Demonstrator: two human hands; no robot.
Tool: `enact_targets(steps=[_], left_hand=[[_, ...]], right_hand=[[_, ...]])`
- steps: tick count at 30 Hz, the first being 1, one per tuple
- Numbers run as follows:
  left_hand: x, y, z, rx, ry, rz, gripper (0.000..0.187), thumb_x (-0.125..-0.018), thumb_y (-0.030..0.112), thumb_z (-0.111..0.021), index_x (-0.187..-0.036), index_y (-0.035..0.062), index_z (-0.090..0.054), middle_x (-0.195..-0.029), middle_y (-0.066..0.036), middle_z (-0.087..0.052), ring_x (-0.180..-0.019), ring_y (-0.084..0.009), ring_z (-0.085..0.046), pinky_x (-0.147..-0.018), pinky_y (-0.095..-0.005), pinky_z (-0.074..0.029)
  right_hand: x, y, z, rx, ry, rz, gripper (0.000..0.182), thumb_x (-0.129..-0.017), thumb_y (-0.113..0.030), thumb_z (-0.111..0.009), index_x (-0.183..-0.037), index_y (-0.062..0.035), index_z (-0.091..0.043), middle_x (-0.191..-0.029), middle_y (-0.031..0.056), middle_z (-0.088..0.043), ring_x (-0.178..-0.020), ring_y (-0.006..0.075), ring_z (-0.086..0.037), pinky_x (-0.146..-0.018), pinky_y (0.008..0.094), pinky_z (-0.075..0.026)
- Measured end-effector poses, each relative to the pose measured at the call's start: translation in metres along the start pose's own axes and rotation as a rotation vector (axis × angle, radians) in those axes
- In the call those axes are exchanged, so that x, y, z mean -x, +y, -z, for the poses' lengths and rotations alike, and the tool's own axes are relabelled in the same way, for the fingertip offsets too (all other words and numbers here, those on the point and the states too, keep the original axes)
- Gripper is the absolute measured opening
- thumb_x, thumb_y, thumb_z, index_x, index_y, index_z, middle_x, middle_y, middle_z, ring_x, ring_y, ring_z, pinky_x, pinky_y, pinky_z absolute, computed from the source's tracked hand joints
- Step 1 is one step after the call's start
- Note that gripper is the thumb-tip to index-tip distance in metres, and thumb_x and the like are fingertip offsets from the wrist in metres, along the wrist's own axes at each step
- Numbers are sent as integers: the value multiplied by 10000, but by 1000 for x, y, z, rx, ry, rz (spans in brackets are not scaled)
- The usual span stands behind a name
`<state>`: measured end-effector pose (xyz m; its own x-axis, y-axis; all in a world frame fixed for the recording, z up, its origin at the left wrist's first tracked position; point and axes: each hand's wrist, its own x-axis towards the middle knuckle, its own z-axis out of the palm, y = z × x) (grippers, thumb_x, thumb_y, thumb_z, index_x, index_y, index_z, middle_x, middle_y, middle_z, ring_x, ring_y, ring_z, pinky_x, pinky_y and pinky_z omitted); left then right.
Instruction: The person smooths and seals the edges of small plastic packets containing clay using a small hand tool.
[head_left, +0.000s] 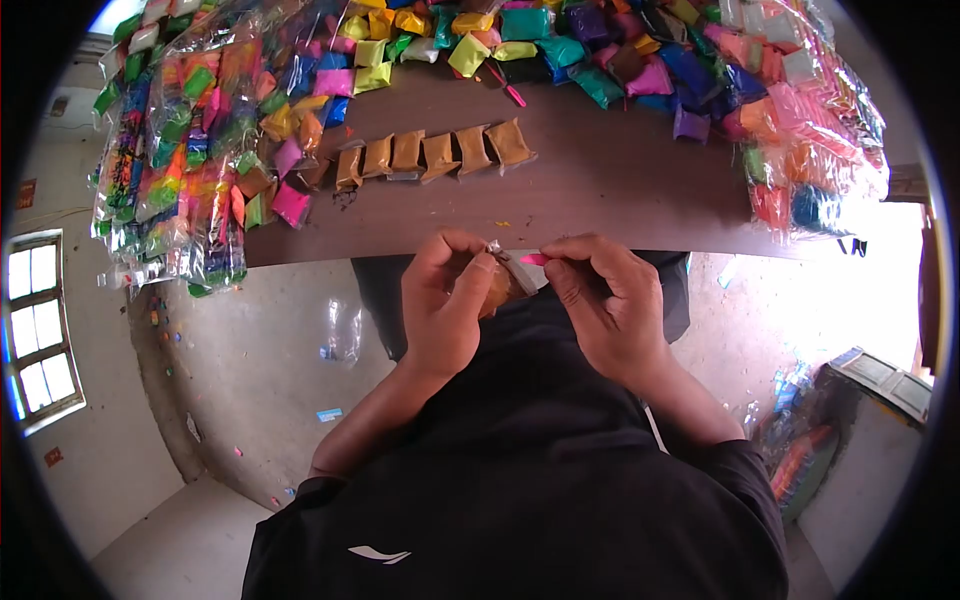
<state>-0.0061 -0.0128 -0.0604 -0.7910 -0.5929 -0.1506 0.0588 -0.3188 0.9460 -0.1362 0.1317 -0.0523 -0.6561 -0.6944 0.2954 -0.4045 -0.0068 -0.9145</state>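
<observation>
- the small brown packet (497, 290) is sitting between the two hands just off the near edge of the bench (600, 190), held over the person's lap rather than resting on the board.
- the left hand (445, 300) is wrapping the packet, its fingers (468, 268) curled together and clamped on the brown bulge.
- the right hand (605, 300) is pinching a thin pink tool (533, 259) between thumb and forefinger, fingers pressed together on it, its tip touching the clear top flap of the packet; what kind of tool it is, i cannot tell.
- a row of six brown packets (430, 153) is lying side by side in the middle of the bench, well apart from the hands.
- a heap of coloured packets (600, 60) is spreading along the far edge, with another pink stick (508, 88) lying beside it.
- clear bags stuffed with coloured packets (170, 150) are hanging over the left corner, and more bags (810, 130) are piling at the right corner.
- the risk, as i judge it: the packet is being worked on in the air, so a slip of the tool could be tearing the thin film and spilling powder onto the black shirt (520, 470), or the packet could be dropping to the floor if the left grip is loosening.
</observation>
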Motion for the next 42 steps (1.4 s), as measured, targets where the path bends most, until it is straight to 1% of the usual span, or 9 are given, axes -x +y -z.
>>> enact_targets(steps=[4,11,14,16,19,29,31,34,42], left_hand=[[3,6,-5,-1,-6,-22,79,-1001,87,-614,-1014,16,-582,-845,-8,-622,-671,-27,-534,-570,-205,-420],[3,5,-3,32,27,-55,62,-989,56,-621,-1017,15,-584,-860,-8,-627,-685,-28,-542,-576,-208,-432],[2,3,-1,-59,10,-126,92,-1021,137,-586,-1043,48,-575,-860,-34,-668,-612,-58,-593,-510,-203,-438],[4,9,-4,-22,4,-92,54,-989,43,-613,-1018,8,-582,-882,0,-624,-752,-24,-546,-654,-194,-436],[4,3,-2,-55,16,-128,54,-984,31,-613,-1018,6,-580,-900,-2,-622,-774,-24,-540,-682,-195,-434],[6,4,-2,-15,-9,-117,62,-985,26,-617,-1024,2,-575,-898,-4,-613,-766,-23,-530,-683,-193,-431],[7,5,-2,-14,-12,-112,60,-986,26,-613,-1022,-1,-574,-890,-5,-610,-760,-22,-527,-677,-192,-429],[7,2,1,-43,-6,-145,57,-986,25,-610,-1021,-2,-573,-885,-7,-607,-759,-21,-525,-673,-192,-427],[8,5,2,-85,-18,-188,61,-988,27,-606,-1023,-1,-566,-891,-2,-596,-763,-17,-508,-686,-189,-413]], right_hand=[[-1,-7,-1,-59,29,-16,166,-865,67,-716,-1014,1,-686,-880,126,-684,-708,202,-680,-615,284,-521],[-1,-25,11,13,7,-9,156,-837,85,-718,-961,-6,-696,-854,102,-676,-689,198,-676,-614,274,-521],[0,-28,11,15,5,-4,148,-828,89,-723,-941,-2,-696,-845,96,-681,-680,200,-672,-606,273,-518],[0,-27,11,13,9,10,157,-821,95,-725,-945,2,-697,-842,97,-684,-679,200,-672,-592,274,-512],[1,-25,10,-6,1,9,164,-815,99,-728,-944,2,-696,-848,102,-689,-681,198,-674,-584,274,-512],[5,-24,15,-19,-37,-3,162,-812,101,-721,-947,14,-693,-857,109,-691,-697,195,-691,-602,265,-521],[8,-26,16,-23,-53,-61,135,-852,65,-724,-972,12,-694,-884,105,-692,-728,166,-643,-654,255,-479],[6,-28,17,10,-41,-5,161,-802,104,-725,-938,24,-692,-841,106,-686,-690,191,-689,-593,268,-518],[10,-28,17,-23,-22,-6,163,-794,107,-729,-934,29,-699,-838,111,-689,-685,190,-683,-587,267,-513]])
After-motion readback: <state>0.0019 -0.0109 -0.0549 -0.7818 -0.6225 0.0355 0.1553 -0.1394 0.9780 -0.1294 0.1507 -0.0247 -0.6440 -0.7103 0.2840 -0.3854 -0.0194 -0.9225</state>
